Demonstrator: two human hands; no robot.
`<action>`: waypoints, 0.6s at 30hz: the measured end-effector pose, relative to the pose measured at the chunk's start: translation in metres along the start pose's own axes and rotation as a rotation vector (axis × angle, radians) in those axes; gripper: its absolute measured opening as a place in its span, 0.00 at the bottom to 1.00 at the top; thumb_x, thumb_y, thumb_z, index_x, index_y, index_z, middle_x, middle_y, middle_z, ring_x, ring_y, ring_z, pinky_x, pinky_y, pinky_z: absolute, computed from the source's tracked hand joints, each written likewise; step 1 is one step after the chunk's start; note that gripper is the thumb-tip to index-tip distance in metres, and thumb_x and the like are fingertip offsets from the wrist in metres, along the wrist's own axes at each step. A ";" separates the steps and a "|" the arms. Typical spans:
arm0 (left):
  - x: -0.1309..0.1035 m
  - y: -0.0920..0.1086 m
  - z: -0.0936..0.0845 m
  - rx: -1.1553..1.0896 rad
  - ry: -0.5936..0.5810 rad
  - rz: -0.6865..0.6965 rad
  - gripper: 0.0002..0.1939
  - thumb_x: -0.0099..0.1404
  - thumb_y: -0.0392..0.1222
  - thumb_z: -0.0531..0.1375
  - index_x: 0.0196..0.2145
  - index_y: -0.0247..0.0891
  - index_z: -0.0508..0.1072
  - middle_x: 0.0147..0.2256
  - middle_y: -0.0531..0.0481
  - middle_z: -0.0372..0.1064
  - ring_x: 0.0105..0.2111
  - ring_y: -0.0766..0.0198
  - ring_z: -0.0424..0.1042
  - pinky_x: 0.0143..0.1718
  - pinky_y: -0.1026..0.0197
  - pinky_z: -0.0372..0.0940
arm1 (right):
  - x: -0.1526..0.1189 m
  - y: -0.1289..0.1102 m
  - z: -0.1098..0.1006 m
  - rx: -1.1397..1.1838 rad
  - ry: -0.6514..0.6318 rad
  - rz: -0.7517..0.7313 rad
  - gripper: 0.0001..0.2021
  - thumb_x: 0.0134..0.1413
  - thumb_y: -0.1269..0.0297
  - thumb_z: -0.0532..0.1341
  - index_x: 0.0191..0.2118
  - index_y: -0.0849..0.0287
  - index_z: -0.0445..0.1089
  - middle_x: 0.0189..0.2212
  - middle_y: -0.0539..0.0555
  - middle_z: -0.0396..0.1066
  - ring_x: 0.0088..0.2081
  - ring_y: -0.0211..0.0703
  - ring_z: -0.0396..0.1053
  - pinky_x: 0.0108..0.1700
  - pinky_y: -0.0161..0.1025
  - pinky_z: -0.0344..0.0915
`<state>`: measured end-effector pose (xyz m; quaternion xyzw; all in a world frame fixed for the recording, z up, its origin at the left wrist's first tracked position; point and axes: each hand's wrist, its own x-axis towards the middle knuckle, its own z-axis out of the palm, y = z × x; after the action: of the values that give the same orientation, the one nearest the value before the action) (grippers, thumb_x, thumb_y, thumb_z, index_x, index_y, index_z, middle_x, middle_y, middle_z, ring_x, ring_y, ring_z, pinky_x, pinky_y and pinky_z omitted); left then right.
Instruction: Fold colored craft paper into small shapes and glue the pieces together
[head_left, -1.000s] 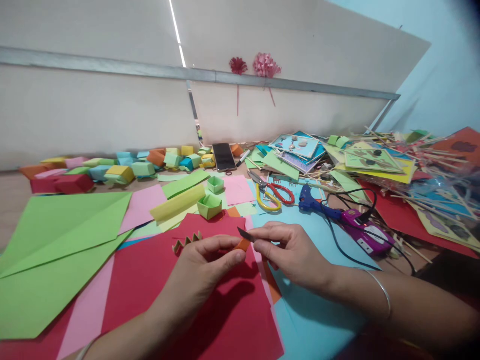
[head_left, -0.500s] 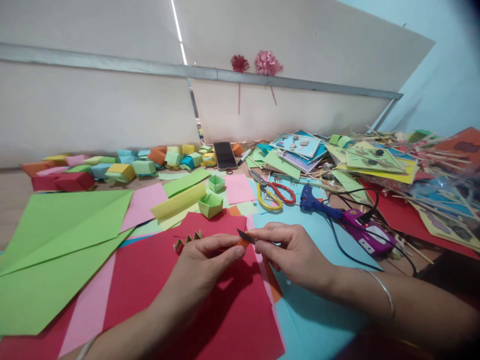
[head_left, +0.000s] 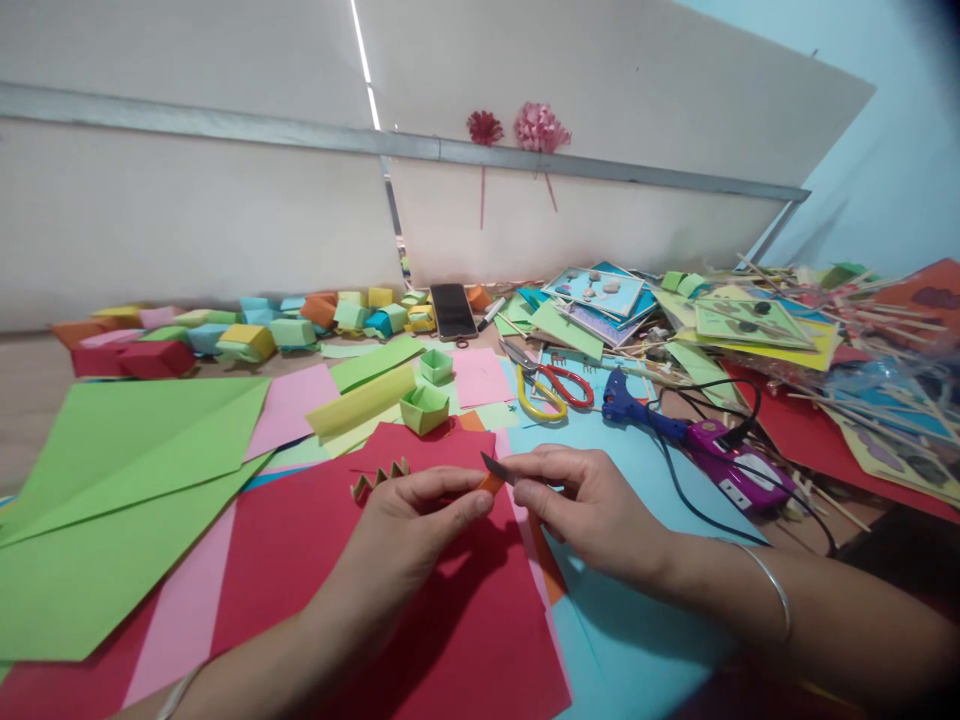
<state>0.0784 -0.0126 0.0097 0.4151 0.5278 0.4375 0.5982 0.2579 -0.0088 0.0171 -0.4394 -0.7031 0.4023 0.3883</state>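
My left hand (head_left: 427, 515) pinches a small orange paper piece (head_left: 492, 483) above the red sheet (head_left: 300, 560). In my right hand (head_left: 581, 500) is a dark pointed blade (head_left: 498, 467), held between thumb and fingers, its flat side against or very near the orange piece. Most of the blade's rear end is hidden by the fingers. A zigzag-folded olive strip (head_left: 380, 476) lies just behind my left hand. Beyond it stand two small green paper boxes (head_left: 424, 408).
Red-and-yellow-handled scissors (head_left: 555, 388), a blue glue gun (head_left: 637, 410) and a purple power strip (head_left: 731, 465) with black cables lie right of centre. Folded paper blocks (head_left: 247, 342) line the back left, near a phone (head_left: 452, 311). Green sheets (head_left: 142, 450) cover the left.
The view has shifted slightly. Both hands keep nearly the same pose, and the blade and orange piece have moved apart a little at the right hand's fingertips.
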 end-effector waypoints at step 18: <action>-0.002 0.001 0.000 -0.011 -0.015 -0.043 0.09 0.47 0.42 0.73 0.28 0.39 0.82 0.26 0.49 0.76 0.27 0.62 0.72 0.32 0.62 0.66 | 0.001 0.005 0.000 -0.018 0.036 -0.022 0.12 0.55 0.68 0.61 0.43 0.57 0.79 0.35 0.54 0.78 0.36 0.40 0.73 0.40 0.39 0.70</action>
<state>0.0780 -0.0138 0.0113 0.4036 0.5297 0.4243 0.6136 0.2593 -0.0070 0.0132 -0.4425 -0.7043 0.3836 0.4014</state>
